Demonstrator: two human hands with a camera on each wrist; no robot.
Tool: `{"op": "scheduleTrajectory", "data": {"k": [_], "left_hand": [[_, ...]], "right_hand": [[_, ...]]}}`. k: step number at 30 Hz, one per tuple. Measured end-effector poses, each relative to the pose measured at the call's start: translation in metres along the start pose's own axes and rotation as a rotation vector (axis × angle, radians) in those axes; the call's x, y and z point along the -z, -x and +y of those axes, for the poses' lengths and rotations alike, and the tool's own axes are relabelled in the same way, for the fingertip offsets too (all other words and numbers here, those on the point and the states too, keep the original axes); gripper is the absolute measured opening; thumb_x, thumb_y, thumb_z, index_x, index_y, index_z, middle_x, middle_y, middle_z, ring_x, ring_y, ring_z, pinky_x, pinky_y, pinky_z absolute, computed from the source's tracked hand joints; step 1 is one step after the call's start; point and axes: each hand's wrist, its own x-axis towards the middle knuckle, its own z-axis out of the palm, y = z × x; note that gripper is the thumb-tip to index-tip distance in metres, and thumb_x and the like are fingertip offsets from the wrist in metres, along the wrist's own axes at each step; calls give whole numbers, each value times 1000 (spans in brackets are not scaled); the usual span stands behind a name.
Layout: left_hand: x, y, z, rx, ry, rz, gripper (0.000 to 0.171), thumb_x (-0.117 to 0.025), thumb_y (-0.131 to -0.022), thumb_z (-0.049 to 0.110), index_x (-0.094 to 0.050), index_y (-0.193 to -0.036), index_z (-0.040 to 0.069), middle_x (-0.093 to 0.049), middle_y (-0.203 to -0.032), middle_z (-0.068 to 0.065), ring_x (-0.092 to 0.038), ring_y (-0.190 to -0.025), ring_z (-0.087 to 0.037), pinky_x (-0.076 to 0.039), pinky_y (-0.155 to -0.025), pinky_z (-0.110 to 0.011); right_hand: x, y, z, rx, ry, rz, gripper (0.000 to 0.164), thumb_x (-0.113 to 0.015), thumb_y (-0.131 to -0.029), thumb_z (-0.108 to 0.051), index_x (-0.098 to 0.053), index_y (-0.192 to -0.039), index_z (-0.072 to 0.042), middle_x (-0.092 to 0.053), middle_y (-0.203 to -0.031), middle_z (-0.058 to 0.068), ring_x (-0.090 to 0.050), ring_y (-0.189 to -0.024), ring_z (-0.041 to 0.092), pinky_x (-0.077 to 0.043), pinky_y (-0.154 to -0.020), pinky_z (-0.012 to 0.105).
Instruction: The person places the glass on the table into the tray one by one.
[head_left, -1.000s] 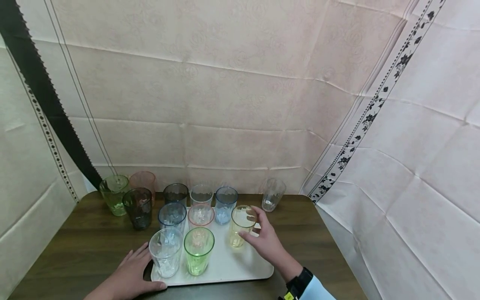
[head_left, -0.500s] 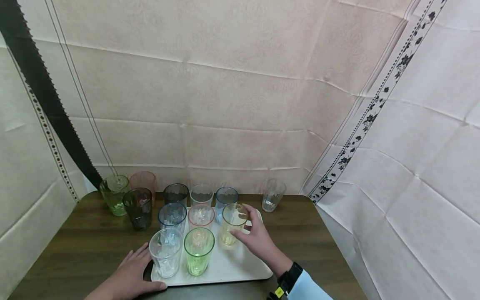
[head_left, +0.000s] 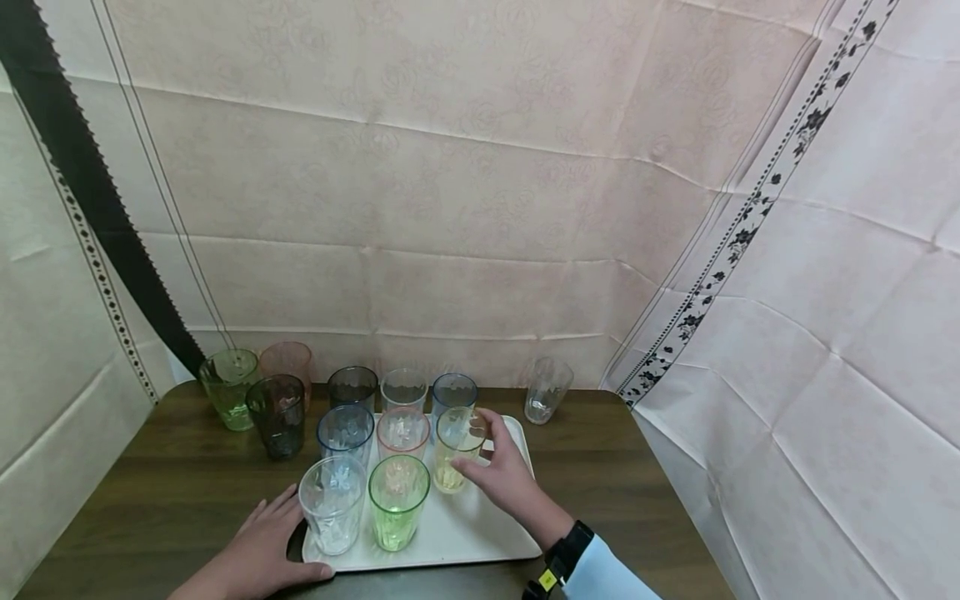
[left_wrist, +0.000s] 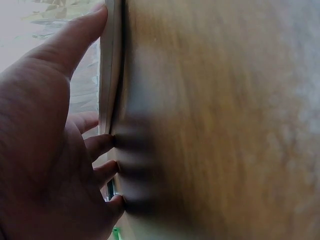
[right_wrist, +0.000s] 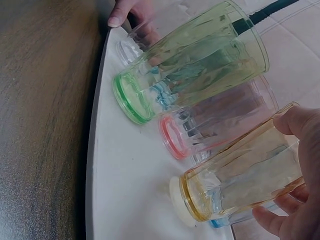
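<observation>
My right hand [head_left: 506, 482] grips a yellow-tinted drinking glass [head_left: 450, 475] near its rim, thumb on the near side. The glass is upright over the right half of a white tray [head_left: 480, 533]; in the right wrist view its base [right_wrist: 192, 200] is at the tray surface, and I cannot tell whether it touches. My left hand [head_left: 258, 546] rests at the tray's front left corner, thumb on the rim [left_wrist: 112, 60]. Beside it stands a clear glass [head_left: 332, 508], then a green glass [head_left: 397, 504]. Behind these are a blue-rimmed glass [head_left: 345, 429] and a pink glass [head_left: 403, 429].
Dark [head_left: 352, 383], clear [head_left: 403, 385] and blue [head_left: 453, 392] glasses form the back row. Left on the wooden table [head_left: 120, 492] stand green [head_left: 228, 387], pink [head_left: 288, 358] and dark [head_left: 277, 417] glasses. A clear glass [head_left: 547, 390] stands back right. A cloth [head_left: 450, 183] hangs behind.
My right hand has moved left with the yellow glass, bringing it nearer the pink glass and in front of the blue one. The left hand stays at the tray corner.
</observation>
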Motion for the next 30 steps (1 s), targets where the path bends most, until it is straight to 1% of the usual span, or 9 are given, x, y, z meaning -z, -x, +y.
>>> {"op": "scheduleTrajectory", "data": {"k": [4,9,14,26,30], "left_hand": [[0,1,1,0,5,1,121,-71,-65,83,-42,-153,4,-41,-154,-23,-26,-145,-49,-16,-107,-78],[0,-1,0,1,2,-4,119,-71,-66,82,-43,-152,4,-42,-153,-24,-26,-144,-50,-16,-106,-78],[0,-1,0,2,3,-4,119,-70,-66,82,-43,-152,5,-41,-154,-23,-26,-144,-50,-16,-106,-78],[0,-2,0,12,2,-15,119,-71,-66,82,-43,-152,4,-41,-153,-24,-26,-145,-49,-15,-107,-77],[1,-2,1,8,7,-17,120,-71,-67,82,-43,-152,3,-41,-153,-25,-26,-145,-50,-15,-107,-77]], "right_hand": [[-2,-1,1,-3,8,5,84,-86,-83,-27,-37,-150,-19,-53,-137,9,-53,-124,21,-50,-99,47],[-3,-1,5,-32,23,-6,84,-85,-83,-30,-36,-151,-19,-51,-139,10,-51,-128,27,-50,-99,45],[-5,-2,8,-37,11,-15,86,-85,-84,-26,-34,-152,-15,-50,-141,13,-50,-130,32,-49,-100,46],[-6,-3,9,-37,23,-22,86,-84,-84,-26,-33,-152,-17,-51,-139,12,-50,-129,33,-49,-100,46],[-5,-2,9,-48,47,-16,91,-86,-82,-32,-31,-153,-15,-50,-140,11,-49,-130,31,-48,-102,49]]}}
